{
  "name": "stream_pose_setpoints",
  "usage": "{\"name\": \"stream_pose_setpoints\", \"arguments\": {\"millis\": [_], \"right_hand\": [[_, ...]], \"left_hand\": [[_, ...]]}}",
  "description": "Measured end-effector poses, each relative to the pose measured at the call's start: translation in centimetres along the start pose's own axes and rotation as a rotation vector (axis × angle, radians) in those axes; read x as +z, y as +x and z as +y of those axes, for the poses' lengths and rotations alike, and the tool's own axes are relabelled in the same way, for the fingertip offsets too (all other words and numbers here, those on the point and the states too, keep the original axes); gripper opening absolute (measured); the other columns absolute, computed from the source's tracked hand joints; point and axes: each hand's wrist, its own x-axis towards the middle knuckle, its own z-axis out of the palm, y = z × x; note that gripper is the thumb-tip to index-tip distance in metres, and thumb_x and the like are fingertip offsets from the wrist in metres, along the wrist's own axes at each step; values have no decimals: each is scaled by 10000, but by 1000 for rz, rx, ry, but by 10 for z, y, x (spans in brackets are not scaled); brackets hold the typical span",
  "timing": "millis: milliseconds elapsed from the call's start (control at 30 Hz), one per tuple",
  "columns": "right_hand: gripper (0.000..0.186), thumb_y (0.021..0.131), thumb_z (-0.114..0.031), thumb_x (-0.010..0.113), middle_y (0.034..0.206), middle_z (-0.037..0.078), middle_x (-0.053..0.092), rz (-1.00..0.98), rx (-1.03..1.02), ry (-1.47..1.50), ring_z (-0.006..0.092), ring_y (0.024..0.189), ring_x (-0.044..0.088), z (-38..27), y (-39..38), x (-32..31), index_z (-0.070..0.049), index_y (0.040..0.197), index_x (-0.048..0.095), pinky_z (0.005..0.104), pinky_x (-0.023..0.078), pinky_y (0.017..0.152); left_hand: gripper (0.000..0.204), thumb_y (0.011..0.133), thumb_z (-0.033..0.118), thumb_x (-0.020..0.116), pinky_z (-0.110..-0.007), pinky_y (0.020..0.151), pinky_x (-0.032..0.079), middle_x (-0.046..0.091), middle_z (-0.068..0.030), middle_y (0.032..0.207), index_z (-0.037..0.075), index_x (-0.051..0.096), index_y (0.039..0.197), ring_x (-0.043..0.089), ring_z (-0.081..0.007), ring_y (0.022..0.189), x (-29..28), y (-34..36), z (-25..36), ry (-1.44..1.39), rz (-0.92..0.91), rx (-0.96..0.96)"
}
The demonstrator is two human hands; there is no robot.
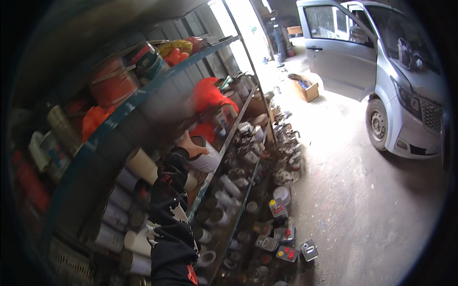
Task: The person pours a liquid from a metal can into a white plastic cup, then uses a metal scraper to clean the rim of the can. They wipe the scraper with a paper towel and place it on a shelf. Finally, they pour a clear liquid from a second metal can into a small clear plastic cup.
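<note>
I see one hand [191,147], which side I can't tell, fingers wrapped round a white can [206,157], lifted just off the middle shelf [229,136]; not set down anywhere yet.

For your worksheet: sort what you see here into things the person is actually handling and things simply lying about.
In hand:
- hand in a black sleeve gripping a round white tin at the middle metal shelf

Lying about:
- small tins on the concrete floor
- red tub on the top shelf
- open cardboard box
- silver van
</note>
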Motion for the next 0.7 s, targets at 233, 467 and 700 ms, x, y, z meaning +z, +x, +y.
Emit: {"name": "stream_pose_setpoints", "arguments": {"millis": [233,467,700], "right_hand": [[581,780,-60,747,1102,150,628,129,31,39,256,1005,600,-90,-48,48,29,1289,482,376,493,886],[594,779,-61,750,1108,150,625,188,27,76,257,1009,600,-144,-70,77,30,1297,473,375,493,888],[607,779,-61,753,1114,151,622,105,-63,88,257,1013,600,-181,-51,83,32,1305,465,375,493,890]], "left_hand": [[1294,523,417,867,-438,1112,322,295,-253,1490,-5,116,1487,326,-363,1372,79,163,-101,50,208,-106],[1217,548,495,825,-415,1112,334,301,-204,1509,22,212,1487,358,-296,1367,159,217,-192,6,341,-375],[561,736,406,724,-469,830,492,627,-209,1077,46,592,1147,622,-348,980,173,220,-138,-101,361,-256]]}}
